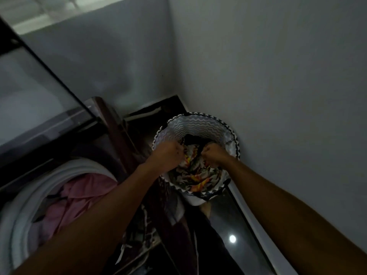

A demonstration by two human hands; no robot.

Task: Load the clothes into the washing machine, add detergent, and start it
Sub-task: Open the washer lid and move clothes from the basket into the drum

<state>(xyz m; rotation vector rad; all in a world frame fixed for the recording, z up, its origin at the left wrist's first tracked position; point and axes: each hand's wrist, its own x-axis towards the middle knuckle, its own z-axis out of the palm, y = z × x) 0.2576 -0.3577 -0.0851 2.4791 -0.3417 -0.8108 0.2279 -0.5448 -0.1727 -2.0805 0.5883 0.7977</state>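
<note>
A round laundry basket [198, 127] with a zigzag pattern stands on the floor against the right wall. Inside it lies a patterned garment [195, 173] in black, white, yellow and orange, over darker clothes. My left hand [168, 154] and my right hand [213, 154] are both down in the basket, each closed on a bunch of that garment. At the lower left is the white rim of the top-loading washing machine [25, 205], open, with pink clothes [79, 197] in its drum. The room is dim.
The machine's raised glass lid [39, 80] leans up at the left. A dark wooden frame [119, 133] stands between machine and basket, with patterned cloth hanging low on it. Grey walls meet in a corner behind the basket. The glossy floor [232, 239] reflects a lamp.
</note>
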